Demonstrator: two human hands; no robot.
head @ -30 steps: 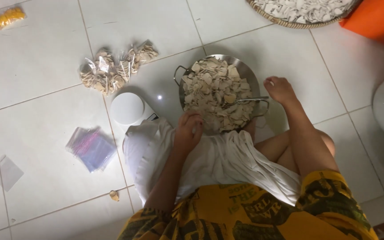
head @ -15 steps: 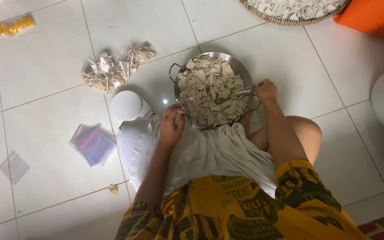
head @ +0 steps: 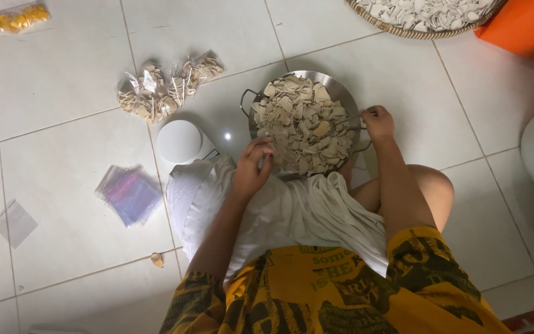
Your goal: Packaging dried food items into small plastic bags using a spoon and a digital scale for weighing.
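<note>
Gripping the wire handle of the round steel pan (head: 341, 93), the right hand (head: 378, 122) is curled shut on it at the pan's right rim. Fingers of the left hand (head: 251, 168) are loosely apart, tips touching the pale dried chips (head: 301, 124) heaped in that pan on the white tiled floor (head: 63, 80). Near it sit a white round scale (head: 180, 141), small filled clear bags (head: 156, 89) and empty plastic pouches (head: 128, 193); white cloth (head: 292, 213) covers the lap.

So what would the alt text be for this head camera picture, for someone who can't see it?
A person seated on a white tiled floor holds the handle of a metal pan of pale chips with the right hand; the left hand reaches its near edge.
</note>
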